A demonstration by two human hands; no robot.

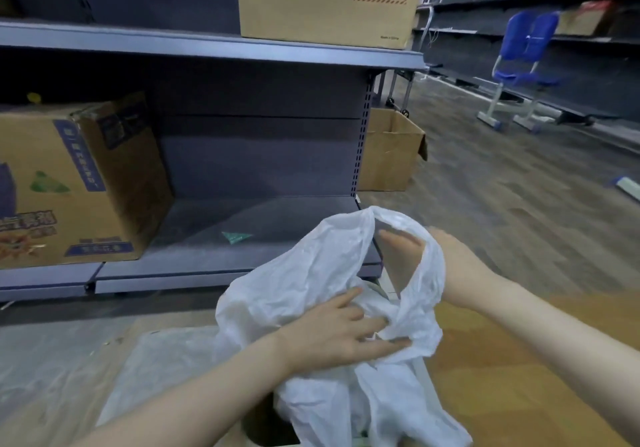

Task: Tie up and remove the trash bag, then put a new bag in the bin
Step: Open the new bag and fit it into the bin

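Two hands work one white trash bag over the bin, of which I see only a dark sliver of the mouth, on the floor before the lowest shelf. My left hand lies on the gathered plastic, fingers extended, thumb pressing a fold. My right hand is thrust through a handle loop, fingers straight behind the film. I judge the task early: no knot shows, the bag is not yet out, and no bag I can call new is seen.
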